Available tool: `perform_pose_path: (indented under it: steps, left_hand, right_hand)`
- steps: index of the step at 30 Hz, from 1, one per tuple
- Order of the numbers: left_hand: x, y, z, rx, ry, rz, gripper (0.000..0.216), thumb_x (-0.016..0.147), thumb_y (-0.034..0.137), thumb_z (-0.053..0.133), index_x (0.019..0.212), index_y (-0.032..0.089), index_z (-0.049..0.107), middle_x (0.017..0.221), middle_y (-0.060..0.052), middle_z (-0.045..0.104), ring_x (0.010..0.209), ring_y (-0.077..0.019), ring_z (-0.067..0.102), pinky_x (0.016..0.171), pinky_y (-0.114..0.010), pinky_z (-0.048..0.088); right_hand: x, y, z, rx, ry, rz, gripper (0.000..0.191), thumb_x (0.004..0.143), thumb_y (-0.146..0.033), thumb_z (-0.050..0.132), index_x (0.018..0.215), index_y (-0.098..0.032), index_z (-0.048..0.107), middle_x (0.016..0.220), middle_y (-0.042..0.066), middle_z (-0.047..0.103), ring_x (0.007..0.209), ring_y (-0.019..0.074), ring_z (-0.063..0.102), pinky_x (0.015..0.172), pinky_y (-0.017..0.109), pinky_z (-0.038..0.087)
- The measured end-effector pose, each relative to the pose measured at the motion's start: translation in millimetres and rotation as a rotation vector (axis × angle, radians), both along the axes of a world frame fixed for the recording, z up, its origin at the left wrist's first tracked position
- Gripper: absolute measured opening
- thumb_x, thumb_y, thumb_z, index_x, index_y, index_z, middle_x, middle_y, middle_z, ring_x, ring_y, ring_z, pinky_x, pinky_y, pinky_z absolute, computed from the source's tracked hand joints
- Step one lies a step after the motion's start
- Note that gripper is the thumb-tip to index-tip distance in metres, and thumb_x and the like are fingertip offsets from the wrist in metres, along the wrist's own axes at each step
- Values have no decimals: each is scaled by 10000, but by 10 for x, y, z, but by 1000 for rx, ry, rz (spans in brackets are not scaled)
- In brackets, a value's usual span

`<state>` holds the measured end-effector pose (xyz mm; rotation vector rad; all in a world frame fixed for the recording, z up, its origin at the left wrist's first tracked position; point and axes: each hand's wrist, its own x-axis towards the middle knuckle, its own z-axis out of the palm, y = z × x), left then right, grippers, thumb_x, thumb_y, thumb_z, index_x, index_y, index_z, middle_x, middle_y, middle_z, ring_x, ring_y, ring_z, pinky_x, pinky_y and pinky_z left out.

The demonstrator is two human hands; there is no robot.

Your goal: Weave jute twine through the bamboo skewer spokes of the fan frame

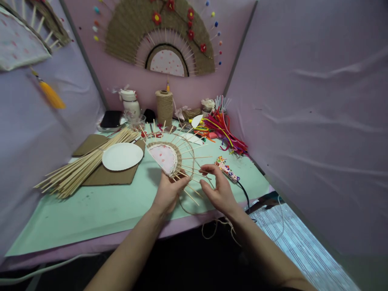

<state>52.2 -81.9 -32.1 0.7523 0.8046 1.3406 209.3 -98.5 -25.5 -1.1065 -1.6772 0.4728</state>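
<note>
A small fan frame (pixel 164 157) is held above the table, a half-disc of pinkish spotted fabric with a woven twine band and thin wooden sticks fanning out. My left hand (pixel 170 190) grips its lower corner, thumb across the sticks near the band. Jute twine (pixel 194 155) loops around among the outer sticks and trails down past the table edge. My right hand (pixel 218 189) is by the lower right sticks, thumb and forefinger curved and apart, the other fingers partly hidden. Whether the twine is in its fingers I cannot make out.
Left lie a bundle of wooden sticks (pixel 87 165), a white paper plate (pixel 123 156) and cardboard (pixel 129 176). A glue gun (pixel 226 169) with a cord lies right. Behind stand a twine spool (pixel 164 107), a white bottle (pixel 131 103) and colourful pipe cleaners (pixel 226 131).
</note>
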Motion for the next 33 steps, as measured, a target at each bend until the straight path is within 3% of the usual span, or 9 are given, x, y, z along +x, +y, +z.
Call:
perform_pose_path:
  steps: [9,16,22,26,29,33]
  left_hand:
    - [-35,-2,15,-130,-3,-87,509,646,273,823,1053,218,522,962,4,613,798,-105,602,629,-210,489]
    - [-52,3,-6,-156,-118,-133,357,759,370,731,1025,214,552,874,-2,634,761,-114,631,593,-204,513]
    - [-73,22,38,-215,-164,-140,171,826,207,630,980,164,569,815,-42,686,692,-125,669,596,-215,544]
    - [-77,29,74,-242,-170,-102,90,827,149,604,907,144,565,772,-52,694,650,-121,672,613,-219,559]
    - [-76,30,73,-240,-147,-87,104,804,155,638,870,145,559,749,-51,691,643,-119,667,603,-211,557]
    - [-62,27,36,-199,-91,-94,207,779,202,685,940,156,563,775,-41,691,659,-123,666,620,-224,562]
  right_hand:
    - [61,2,-21,-42,53,28,237,863,-242,587,1095,-233,541,1036,57,617,976,205,608,884,384,493]
    - [85,-30,-70,-83,139,53,235,913,-298,547,1143,-256,528,1098,59,595,1038,209,602,927,400,484]
    - [124,-46,-44,-91,193,48,293,918,-339,539,1195,-259,489,1110,71,589,1043,223,605,934,433,486]
    - [221,-43,17,67,184,1,317,928,-362,476,1221,-242,486,1168,102,560,1046,244,583,938,469,473]
    - [294,-75,163,247,35,-97,251,900,-273,504,1145,-253,554,1111,94,560,1042,259,561,930,485,454]
    - [320,-141,405,286,-454,23,300,819,-131,573,1070,-285,630,1095,67,594,1067,261,525,947,484,399]
